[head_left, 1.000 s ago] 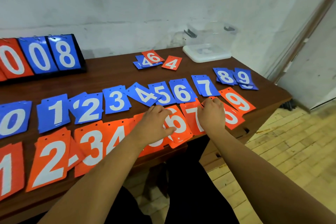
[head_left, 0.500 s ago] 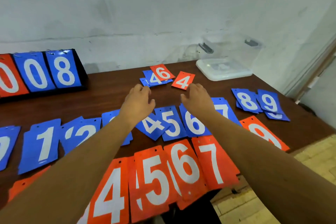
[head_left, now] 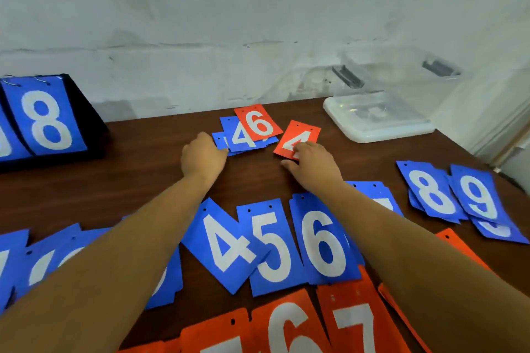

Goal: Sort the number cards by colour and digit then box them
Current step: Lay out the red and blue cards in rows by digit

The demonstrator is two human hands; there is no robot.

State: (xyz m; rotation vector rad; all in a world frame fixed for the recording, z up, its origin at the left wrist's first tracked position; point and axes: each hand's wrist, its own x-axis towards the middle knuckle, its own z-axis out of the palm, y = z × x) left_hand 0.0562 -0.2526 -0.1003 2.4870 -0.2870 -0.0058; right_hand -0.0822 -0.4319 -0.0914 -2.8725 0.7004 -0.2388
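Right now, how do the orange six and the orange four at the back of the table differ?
The orange 6 card lies on a pile of blue cards; the orange 4 card lies on the table. The 6 is untouched; fingers of the right hand rest on the 4's near end. The 6's top leans left, the 4's leans right. Both are orange with white digits and punched holes at the top.

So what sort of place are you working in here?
Likely a plain spare or storage room: a scuffed, bare white wall, a dark wooden table against it, and a flip scoreboard standing on it.
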